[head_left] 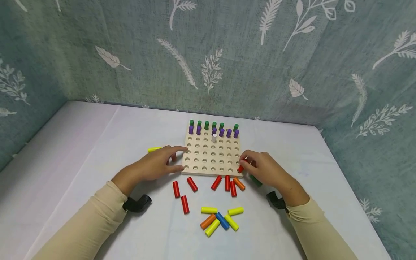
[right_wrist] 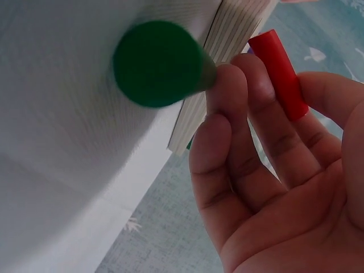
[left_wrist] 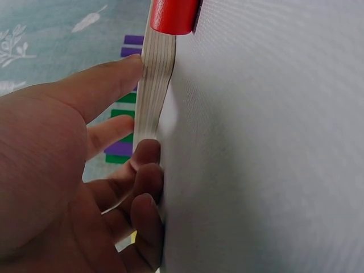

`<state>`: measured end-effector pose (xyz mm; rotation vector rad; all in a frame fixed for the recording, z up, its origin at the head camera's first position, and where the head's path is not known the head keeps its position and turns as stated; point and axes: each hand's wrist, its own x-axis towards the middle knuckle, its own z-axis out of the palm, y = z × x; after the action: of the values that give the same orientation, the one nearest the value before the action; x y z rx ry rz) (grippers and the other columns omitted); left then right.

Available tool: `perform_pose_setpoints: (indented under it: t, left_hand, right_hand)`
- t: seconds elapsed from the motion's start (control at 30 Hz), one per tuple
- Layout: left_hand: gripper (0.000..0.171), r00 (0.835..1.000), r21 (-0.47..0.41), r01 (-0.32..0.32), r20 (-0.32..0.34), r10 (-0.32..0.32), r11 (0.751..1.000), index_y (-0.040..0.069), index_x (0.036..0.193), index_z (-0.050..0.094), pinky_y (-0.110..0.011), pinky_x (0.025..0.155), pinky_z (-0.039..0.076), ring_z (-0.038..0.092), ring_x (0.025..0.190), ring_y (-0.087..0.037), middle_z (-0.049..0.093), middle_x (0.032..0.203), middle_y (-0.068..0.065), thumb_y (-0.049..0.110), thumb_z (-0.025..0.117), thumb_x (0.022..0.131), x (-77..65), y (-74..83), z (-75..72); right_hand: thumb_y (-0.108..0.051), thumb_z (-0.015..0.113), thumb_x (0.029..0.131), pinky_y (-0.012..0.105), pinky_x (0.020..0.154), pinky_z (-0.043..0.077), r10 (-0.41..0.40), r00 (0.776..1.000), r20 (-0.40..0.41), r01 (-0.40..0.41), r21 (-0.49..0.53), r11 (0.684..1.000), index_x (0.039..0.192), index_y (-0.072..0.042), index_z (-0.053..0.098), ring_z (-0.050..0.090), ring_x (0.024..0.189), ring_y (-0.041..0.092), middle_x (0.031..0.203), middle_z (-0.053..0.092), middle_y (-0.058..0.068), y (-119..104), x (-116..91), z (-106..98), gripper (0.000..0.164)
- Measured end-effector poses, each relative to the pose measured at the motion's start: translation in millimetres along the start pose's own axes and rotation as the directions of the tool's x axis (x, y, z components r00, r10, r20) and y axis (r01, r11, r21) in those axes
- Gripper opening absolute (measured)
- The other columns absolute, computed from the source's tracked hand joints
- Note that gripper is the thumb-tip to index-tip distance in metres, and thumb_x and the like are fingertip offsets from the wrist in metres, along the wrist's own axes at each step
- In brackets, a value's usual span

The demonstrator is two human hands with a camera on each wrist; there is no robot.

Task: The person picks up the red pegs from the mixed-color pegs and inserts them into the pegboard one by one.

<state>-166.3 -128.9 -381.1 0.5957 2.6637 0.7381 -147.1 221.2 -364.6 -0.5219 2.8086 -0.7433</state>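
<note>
A square wooden pegboard lies flat on the white table, with green pegs along its back row and purple pegs just in front of them. One white peg stands ahead of the purple ones. My left hand is at the board's left edge, thumb and index finger spread along it. At the front right corner, my right hand pinches a red peg between thumb and fingers, tilted over the board. Below that hand lies a loose green peg.
Several red pegs and an orange peg are scattered before the board. Nearer me lie yellow pegs, a blue peg and another orange one. A yellow peg pokes out behind my left hand. Patterned cloth hangs behind the table.
</note>
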Motion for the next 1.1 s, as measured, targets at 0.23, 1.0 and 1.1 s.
perform_pose_setpoints:
  t: [0.23,1.0,1.1]
  left_hand:
    - [0.07,1.0,-0.001,0.001,-0.004,-0.001,1.0,0.027,0.151,0.042,-0.03,0.07,0.045,0.053,0.085,-0.018,0.06,0.112,-0.007,0.036,0.074,0.09,3.4,2.2,1.3]
    - [0.07,1.0,-0.001,0.014,-0.019,-0.014,1.0,0.027,0.151,0.043,-0.03,0.067,0.044,0.052,0.083,-0.018,0.061,0.112,-0.007,0.037,0.074,0.09,2.6,-2.0,8.1]
    - [0.07,1.0,-0.001,0.004,-0.022,-0.004,1.0,0.027,0.151,0.043,-0.03,0.066,0.044,0.052,0.083,-0.017,0.061,0.111,-0.007,0.037,0.074,0.09,4.5,-2.0,8.5]
  right_hand:
    - [-0.026,0.064,0.099,0.025,0.061,0.048,0.002,1.0,-0.012,-0.003,-0.055,0.998,0.108,-0.014,0.066,0.054,0.068,0.011,0.077,0.064,-0.005,-1,-1,0,0.015]
    - [-0.026,0.067,0.097,0.025,0.059,0.047,-0.037,0.999,-0.016,0.036,-0.065,0.997,0.109,-0.014,0.066,0.053,0.067,0.01,0.077,0.065,-0.006,2,2,6,0.017]
    - [-0.026,0.068,0.096,0.025,0.059,0.046,-0.042,0.999,-0.03,0.039,-0.077,0.996,0.108,-0.014,0.067,0.053,0.066,0.01,0.076,0.064,-0.006,3,2,7,0.017]
